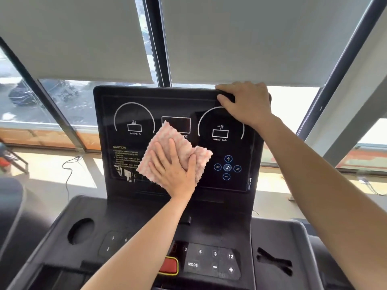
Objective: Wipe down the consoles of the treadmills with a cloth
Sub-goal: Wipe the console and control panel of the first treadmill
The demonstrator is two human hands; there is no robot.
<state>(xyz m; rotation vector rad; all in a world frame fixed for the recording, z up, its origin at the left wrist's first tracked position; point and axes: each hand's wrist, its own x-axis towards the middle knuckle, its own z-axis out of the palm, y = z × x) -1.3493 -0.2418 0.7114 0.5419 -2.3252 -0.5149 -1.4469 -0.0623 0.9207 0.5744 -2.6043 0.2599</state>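
The black treadmill console (125, 97) stands upright in front of me, with incline and speed dials and blue music buttons. My left hand (172, 170) lies flat, fingers spread, on a pink textured cloth (167, 139), pressing it against the middle of the display panel. The cloth covers part of the centre readout and the caution text. My right hand (247, 103) grips the console's top right corner, fingers curled over the upper edge.
Below the display is a lower deck with a round cup holder (80, 231), number and MODE keys (211, 261) and a red safety key (168, 265). Windows with lowered blinds (83, 38) stand behind. A cable (69, 168) trails on the floor at left.
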